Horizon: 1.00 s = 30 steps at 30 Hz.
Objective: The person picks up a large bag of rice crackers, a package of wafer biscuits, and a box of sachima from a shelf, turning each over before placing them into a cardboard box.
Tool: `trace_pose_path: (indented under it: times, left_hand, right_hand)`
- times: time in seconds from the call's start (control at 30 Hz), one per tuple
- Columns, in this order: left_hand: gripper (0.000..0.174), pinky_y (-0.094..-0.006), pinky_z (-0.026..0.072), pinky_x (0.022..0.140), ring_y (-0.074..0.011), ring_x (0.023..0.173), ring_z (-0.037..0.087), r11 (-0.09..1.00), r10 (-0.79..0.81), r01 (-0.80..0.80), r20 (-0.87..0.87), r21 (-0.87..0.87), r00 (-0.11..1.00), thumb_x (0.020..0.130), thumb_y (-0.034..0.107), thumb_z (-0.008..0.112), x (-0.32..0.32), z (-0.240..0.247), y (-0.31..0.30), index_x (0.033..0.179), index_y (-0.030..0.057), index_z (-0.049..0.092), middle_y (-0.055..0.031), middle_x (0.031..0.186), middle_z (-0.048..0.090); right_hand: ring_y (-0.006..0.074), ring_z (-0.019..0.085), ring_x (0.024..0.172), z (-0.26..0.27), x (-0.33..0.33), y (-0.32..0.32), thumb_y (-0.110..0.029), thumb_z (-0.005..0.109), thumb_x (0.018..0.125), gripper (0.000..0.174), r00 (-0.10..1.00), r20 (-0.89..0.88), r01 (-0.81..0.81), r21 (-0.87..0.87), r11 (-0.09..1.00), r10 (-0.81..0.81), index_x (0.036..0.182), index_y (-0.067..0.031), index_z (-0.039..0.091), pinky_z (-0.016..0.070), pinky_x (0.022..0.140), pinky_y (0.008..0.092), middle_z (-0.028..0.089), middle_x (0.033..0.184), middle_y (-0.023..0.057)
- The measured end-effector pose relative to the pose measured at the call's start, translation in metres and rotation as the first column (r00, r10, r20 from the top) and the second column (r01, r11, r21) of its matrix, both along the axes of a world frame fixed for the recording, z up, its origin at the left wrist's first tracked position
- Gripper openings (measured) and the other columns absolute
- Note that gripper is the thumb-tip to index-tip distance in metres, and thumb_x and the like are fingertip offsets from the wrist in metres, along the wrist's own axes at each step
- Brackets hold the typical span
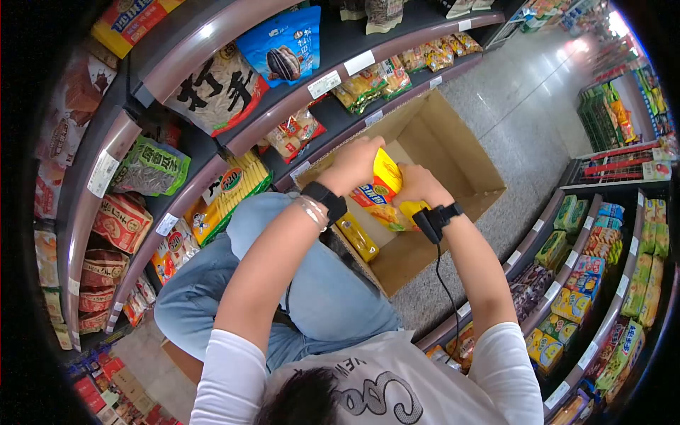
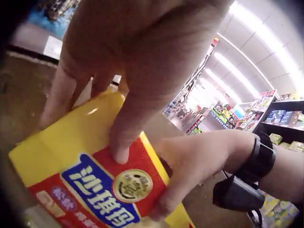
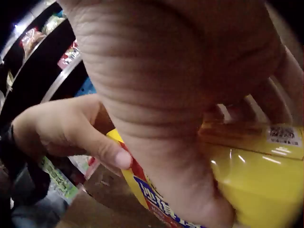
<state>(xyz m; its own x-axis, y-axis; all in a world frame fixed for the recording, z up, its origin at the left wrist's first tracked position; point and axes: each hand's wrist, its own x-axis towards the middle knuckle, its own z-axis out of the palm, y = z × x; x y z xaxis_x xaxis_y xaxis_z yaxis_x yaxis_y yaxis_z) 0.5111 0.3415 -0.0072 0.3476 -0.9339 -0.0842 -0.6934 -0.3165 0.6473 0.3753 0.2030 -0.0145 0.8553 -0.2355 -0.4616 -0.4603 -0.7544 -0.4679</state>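
Both hands hold a yellow and red bag of sachima [image 1: 387, 172], with blue-and-white lettering on its front, over an open cardboard box [image 1: 467, 166]. My left hand [image 1: 354, 166] grips the bag from the left; in the left wrist view its thumb lies on the red front [image 2: 107, 159] and its fingers reach over the yellow end. From the other side my right hand [image 1: 423, 185] holds the bag, its thumb against the front edge in that same view. The right wrist view shows the bag's glossy yellow side [image 3: 266, 175] beneath the right hand's fingers.
Another yellow packet [image 1: 358, 237] lies inside the box by the near wall. Curved shelves with snack bags [image 1: 152, 166] run along the left, and a shelf of small packs [image 1: 584, 276] stands at the right. The person's bent leg [image 1: 283, 248] is against the box; grey floor [image 1: 528, 92] stretches beyond.
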Motion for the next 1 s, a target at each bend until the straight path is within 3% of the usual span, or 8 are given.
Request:
trace_pose_path:
  times: [0.3,0.43,0.53,0.6,0.67,0.77,0.8,1.0]
  left_hand:
    - [0.060,-0.0402,0.0454,0.093,-0.0354,0.111,0.055,0.911,0.249,-0.206,-0.078,0.358,0.965,0.072,0.018,0.074,-0.016,-0.059,-0.017,0.125,0.0056,0.049,-0.0206,0.117,0.057]
    - [0.057,-0.0423,0.0457,0.092,-0.0361,0.107,0.057,0.936,0.259,-0.196,-0.194,0.291,0.946,0.078,0.021,0.071,-0.012,-0.060,-0.019,0.127,0.0039,0.049,-0.0221,0.113,0.060]
    - [0.051,-0.0432,0.0462,0.090,-0.0362,0.105,0.058,0.934,0.283,-0.223,-0.197,0.280,0.939,0.080,0.022,0.069,-0.011,-0.046,-0.019,0.124,0.0037,0.051,-0.0216,0.111,0.061]
    - [0.049,-0.0429,0.0462,0.090,-0.0358,0.105,0.058,0.934,0.300,-0.245,-0.199,0.260,0.933,0.081,0.023,0.068,-0.007,-0.047,-0.019,0.123,0.0040,0.052,-0.0212,0.110,0.062]
    - [0.048,-0.0426,0.0462,0.090,-0.0355,0.104,0.059,0.928,0.327,-0.272,-0.205,0.254,0.923,0.081,0.025,0.068,-0.003,-0.051,-0.019,0.123,0.0043,0.052,-0.0208,0.109,0.062]
    - [0.048,-0.0421,0.0464,0.090,-0.0350,0.104,0.059,0.915,0.361,-0.299,-0.220,0.271,0.906,0.082,0.026,0.067,0.001,-0.054,-0.017,0.123,0.0048,0.053,-0.0204,0.109,0.063]
    - [0.047,-0.0419,0.0464,0.090,-0.0349,0.104,0.059,0.914,0.359,-0.293,-0.226,0.281,0.905,0.083,0.026,0.067,0.002,-0.051,-0.016,0.123,0.0048,0.053,-0.0203,0.109,0.063]
    - [0.046,-0.0419,0.0467,0.090,-0.0345,0.104,0.059,0.910,0.362,-0.292,-0.217,0.295,0.907,0.083,0.026,0.066,0.003,-0.054,-0.018,0.122,0.0044,0.053,-0.0200,0.110,0.063]
  right_hand:
    - [0.0283,0.065,0.096,-0.099,0.023,0.004,-0.025,0.084,0.045,0.065,0.897,-0.420,0.102,-0.108,0.989,-0.138,0.104,-0.0056,0.065,0.0543,0.080,0.0404,0.066,0.104,0.0162]
    - [0.0296,0.066,0.091,-0.135,0.031,0.009,-0.032,0.084,0.041,0.064,0.859,-0.491,0.140,-0.053,0.989,-0.148,0.095,-0.0024,0.069,0.0546,0.075,0.0390,0.068,0.098,0.0174]
    - [0.0287,0.064,0.100,-0.186,0.027,0.021,-0.036,0.081,0.054,0.065,0.888,-0.445,0.103,-0.051,0.993,-0.115,0.109,-0.0051,0.064,0.0524,0.082,0.0393,0.065,0.108,0.0185]
    - [0.0297,0.062,0.104,-0.258,0.020,0.032,-0.032,0.078,0.064,0.061,0.896,-0.337,0.272,-0.097,0.957,-0.288,0.116,-0.0053,0.060,0.0507,0.087,0.0388,0.064,0.112,0.0166]
    - [0.0303,0.060,0.108,-0.231,0.020,0.055,-0.034,0.070,0.077,0.063,0.886,-0.318,0.309,-0.135,0.941,-0.337,0.129,-0.0048,0.048,0.0479,0.092,0.0390,0.062,0.116,0.0160]
    - [0.0311,0.059,0.110,-0.207,0.018,0.077,-0.032,0.064,0.080,0.064,0.870,-0.312,0.359,-0.127,0.925,-0.381,0.133,-0.0043,0.042,0.0481,0.091,0.0408,0.060,0.119,0.0196]
    - [0.0320,0.057,0.112,-0.226,0.012,0.073,-0.038,0.070,0.074,0.080,0.855,-0.391,0.335,-0.084,0.938,-0.341,0.136,-0.0010,0.036,0.0472,0.092,0.0404,0.058,0.121,0.0207]
    - [0.0323,0.057,0.112,-0.297,-0.014,0.083,-0.046,0.080,0.057,0.097,0.899,-0.419,0.153,0.031,0.988,-0.126,0.130,0.0046,0.041,0.0472,0.093,0.0388,0.059,0.118,0.0238]
